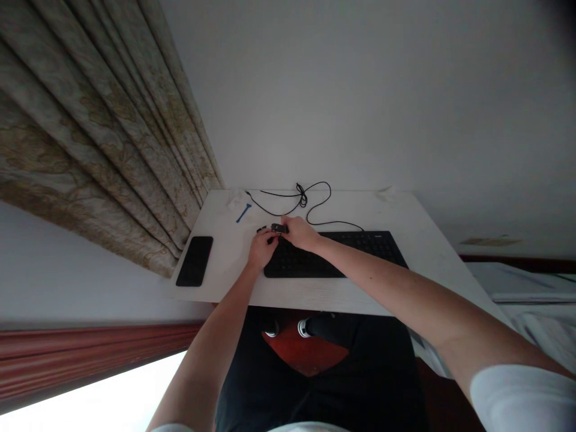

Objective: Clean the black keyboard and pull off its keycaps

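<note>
A black keyboard (342,255) lies on a small white table (405,216), its black cable (310,201) looping toward the wall. My right hand (300,233) reaches across the keyboard's upper left corner and pinches a small dark object (279,228), too small to name. My left hand (261,247) rests just left of the keyboard's edge, fingers curled against a small dark piece at the corner. Both hands nearly touch.
A black phone (195,260) lies face up at the table's left edge. A small blue tool (243,213) sits near the back left. Patterned curtains (103,132) hang at the left, a plain wall behind. A red-brown stool (306,351) stands below the table.
</note>
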The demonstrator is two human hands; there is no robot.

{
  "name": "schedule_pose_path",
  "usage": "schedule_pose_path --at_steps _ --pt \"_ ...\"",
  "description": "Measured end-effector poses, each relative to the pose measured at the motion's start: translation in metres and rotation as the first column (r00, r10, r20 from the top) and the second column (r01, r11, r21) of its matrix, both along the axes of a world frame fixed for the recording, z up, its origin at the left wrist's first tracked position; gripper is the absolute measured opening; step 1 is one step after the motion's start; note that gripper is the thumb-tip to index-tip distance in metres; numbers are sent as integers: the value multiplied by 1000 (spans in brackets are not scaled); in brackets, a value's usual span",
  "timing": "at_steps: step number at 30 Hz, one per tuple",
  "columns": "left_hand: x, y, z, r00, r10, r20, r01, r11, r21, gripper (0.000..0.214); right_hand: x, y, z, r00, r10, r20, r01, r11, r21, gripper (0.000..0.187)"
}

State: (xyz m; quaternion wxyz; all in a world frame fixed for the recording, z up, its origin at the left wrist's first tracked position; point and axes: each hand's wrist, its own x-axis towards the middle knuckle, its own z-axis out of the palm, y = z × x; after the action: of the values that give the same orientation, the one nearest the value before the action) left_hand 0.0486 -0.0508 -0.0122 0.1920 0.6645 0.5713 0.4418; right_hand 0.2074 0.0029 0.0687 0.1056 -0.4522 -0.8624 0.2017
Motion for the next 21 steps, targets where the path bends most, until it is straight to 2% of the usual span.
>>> schedule_pose_path --at_steps 4,6,9,11,15,21 --pt "0 1 0 1000 7 -7 -7 1000 -8 19 -1 -1 -6 988 -83 -132 76 995 -57 7" --pt "1 1 0 1000 13 -12 -14 1000 -19 19 1 -2 -11 957 -153 -247 113 979 -168 12" --pt "1 1 1 1000 11 -11 -11 1000 -29 19 3 -2 -19 878 -275 -391 133 926 -354 18" --pt "1 1 1 1000 4 -9 -4 1000 -30 19 4 -2 -22 845 -311 -434 122 904 -410 19" --pt "0 0 1 1000 -2 -24 2 1000 -24 19 4 1 -20 870 -268 -415 101 919 -382 23" --pt "0 1 -1 999 -10 -49 8 999 -35 19 -1 7 -6 953 -199 -230 132 952 -278 23"
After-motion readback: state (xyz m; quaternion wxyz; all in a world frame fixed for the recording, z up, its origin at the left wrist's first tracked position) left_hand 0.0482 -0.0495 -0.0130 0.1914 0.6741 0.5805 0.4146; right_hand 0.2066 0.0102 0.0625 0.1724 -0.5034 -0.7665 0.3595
